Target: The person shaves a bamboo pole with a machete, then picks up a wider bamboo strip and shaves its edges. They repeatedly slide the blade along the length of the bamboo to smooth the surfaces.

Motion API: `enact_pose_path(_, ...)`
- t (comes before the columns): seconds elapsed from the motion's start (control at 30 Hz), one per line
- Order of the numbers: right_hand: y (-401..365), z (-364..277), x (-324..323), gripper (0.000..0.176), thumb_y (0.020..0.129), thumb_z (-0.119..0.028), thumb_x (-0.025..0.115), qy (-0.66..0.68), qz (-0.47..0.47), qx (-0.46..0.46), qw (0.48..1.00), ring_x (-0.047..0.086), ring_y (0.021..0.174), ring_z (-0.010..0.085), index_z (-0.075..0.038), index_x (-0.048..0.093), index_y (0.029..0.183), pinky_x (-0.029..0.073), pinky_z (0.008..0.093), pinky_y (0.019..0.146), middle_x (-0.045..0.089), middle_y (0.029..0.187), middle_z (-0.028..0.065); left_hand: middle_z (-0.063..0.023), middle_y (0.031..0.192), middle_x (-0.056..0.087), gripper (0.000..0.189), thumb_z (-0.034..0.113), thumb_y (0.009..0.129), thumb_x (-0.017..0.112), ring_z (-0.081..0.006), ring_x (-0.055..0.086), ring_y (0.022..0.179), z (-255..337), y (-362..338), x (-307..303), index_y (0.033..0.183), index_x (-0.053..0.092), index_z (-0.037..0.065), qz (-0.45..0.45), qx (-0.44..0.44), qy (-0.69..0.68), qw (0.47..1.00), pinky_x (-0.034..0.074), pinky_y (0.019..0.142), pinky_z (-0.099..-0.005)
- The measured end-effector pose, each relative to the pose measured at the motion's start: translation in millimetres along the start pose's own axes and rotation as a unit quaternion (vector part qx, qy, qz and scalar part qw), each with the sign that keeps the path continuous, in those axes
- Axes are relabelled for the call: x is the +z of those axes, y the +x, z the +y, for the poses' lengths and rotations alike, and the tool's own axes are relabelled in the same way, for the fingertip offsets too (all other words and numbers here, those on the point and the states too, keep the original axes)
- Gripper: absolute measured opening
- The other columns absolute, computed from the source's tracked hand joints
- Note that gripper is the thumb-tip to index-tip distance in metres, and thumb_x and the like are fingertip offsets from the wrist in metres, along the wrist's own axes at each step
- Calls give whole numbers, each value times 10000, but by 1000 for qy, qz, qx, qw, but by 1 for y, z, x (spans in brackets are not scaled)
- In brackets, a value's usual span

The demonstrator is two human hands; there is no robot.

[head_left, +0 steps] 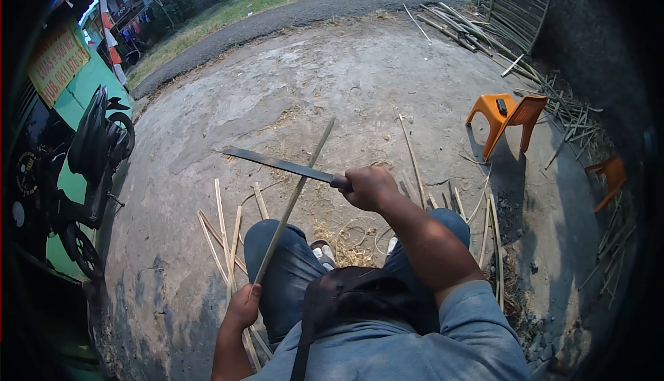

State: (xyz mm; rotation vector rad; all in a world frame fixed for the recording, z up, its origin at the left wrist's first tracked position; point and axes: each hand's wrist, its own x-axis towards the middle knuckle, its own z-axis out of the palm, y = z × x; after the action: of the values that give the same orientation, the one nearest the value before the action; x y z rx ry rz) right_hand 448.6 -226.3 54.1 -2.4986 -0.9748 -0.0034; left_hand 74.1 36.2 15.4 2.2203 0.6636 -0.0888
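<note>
My right hand (369, 188) is closed around the dark handle of a long-bladed machete (270, 162). Its blade points left and crosses over a bamboo strip (281, 223), touching or very close to it. The lower end of that strip is in my closed left hand (243, 305), beside my left knee. From there the strip slants up and away, past my thigh, to a tip beyond the blade. Several other pale bamboo strips (218, 225) lie on the ground by my left leg, and more strips (494, 242) lie to the right of my right knee.
An orange plastic chair (495, 107) with a small dark object on its seat stands ahead right. Bamboo poles (463, 29) are piled behind it, with scraps (570, 121) along the right wall. A motorcycle (90, 187) stands at left. Shavings (349, 253) lie between my feet on the concrete.
</note>
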Motion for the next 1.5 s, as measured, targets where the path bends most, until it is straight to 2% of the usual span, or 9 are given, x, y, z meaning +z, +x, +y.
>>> enact_pose_path(0.17,-4,-28,-4,219,899,-305,660,-47,-92,-70,992,762,872,344,-117,757,955,594,479,764,772,920,150,-166,734,584,677,619,1086,448,-260,585,701,13,-2,-2,899,576,-18,2,8,-2,1000,485,684,-421)
enact_pose_path(0.33,4,-15,14,183,877,-285,679,-27,-62,-49,997,761,865,344,-132,771,916,602,479,782,771,889,136,-196,718,574,667,613,1082,461,-303,593,682,8,0,0,884,570,-15,18,13,32,999,481,671,-439)
enact_pose_path(0.47,23,8,14,199,887,-256,677,26,-60,107,992,753,938,346,-149,774,1025,605,472,848,774,991,142,-193,701,569,669,614,1081,462,-313,596,669,20,-4,-6,867,565,-12,20,15,44,999,479,661,-454)
enact_pose_path(0.67,3,-6,3,214,878,-262,670,20,-105,47,993,740,991,351,-141,764,1028,589,471,873,768,1004,140,-113,701,558,691,623,1086,446,-206,546,685,23,-4,-5,841,561,-13,8,-1,37,999,460,652,-392)
enact_pose_path(0.9,-5,-29,0,200,861,-251,676,-39,-143,-68,987,744,959,342,-145,769,1003,590,480,830,769,988,139,-169,699,580,687,627,1079,453,-285,587,679,25,-1,-4,849,561,-11,21,16,58,998,470,649,-437)
enact_pose_path(0.97,7,-12,13,199,858,-248,680,-12,-122,-19,992,745,962,339,-148,769,1006,593,479,846,771,997,135,-221,709,602,661,609,1082,455,-392,645,685,24,-4,-1,855,569,-1,28,9,79,996,487,650,-472)
enact_pose_path(1.13,29,20,12,225,880,-241,675,122,-97,131,979,736,1015,342,-148,765,1065,585,458,907,770,1054,147,-235,729,611,671,613,1083,443,-414,652,711,30,-7,-1,856,567,-6,45,20,95,994,488,665,-481)
enact_pose_path(1.4,3,-21,1,243,865,-264,687,24,-194,-10,981,734,1021,341,-142,763,1061,584,476,890,765,1028,144,-222,712,592,688,635,1074,450,-399,634,693,18,0,-3,854,560,-8,17,11,52,998,483,659,-472)
enact_pose_path(1.5,-3,-29,21,171,826,-265,710,11,-120,-106,987,735,892,369,-153,743,952,578,505,787,747,881,129,-222,712,594,686,632,1076,447,-402,637,693,14,0,-2,854,561,-7,22,15,55,998,484,659,-472)
